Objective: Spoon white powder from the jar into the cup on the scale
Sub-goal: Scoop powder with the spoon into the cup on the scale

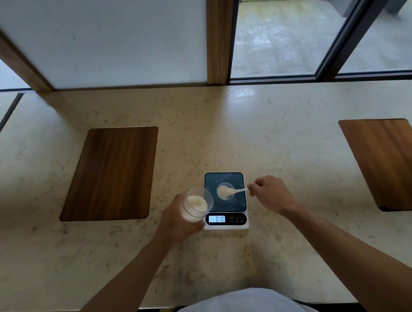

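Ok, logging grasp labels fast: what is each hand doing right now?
Left hand: closed around the clear jar of white powder.
Right hand: pinching the white spoon, bowl over the cup on the scale.
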`<state>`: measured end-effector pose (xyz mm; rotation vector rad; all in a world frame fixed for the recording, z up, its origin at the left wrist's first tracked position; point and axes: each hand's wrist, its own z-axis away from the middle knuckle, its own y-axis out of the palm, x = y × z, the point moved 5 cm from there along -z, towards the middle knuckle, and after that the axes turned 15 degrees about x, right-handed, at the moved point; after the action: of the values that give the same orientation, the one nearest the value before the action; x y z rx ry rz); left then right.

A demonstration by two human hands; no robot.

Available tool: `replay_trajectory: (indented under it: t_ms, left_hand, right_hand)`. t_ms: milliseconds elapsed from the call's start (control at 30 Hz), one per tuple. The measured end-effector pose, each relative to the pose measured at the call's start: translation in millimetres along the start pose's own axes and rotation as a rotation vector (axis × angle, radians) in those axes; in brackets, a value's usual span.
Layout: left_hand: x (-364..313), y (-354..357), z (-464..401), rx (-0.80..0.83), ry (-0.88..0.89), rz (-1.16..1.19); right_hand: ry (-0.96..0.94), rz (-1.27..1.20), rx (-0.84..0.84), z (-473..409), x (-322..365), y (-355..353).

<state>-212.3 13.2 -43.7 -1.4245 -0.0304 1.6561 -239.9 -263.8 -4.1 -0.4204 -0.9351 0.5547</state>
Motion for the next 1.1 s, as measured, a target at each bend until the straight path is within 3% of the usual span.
replay_trajectory:
  t_ms: [400,1100]
  left_hand:
    - [2,1,-1,-0.002,0.017,-0.003]
    - [3,-4,2,-0.029,0.010,0.028]
  right_hand:
    - [-0.037,0.066,-0.025,-4,13,-1]
    - [-0.184,0.530,-0.042,6,55,-1]
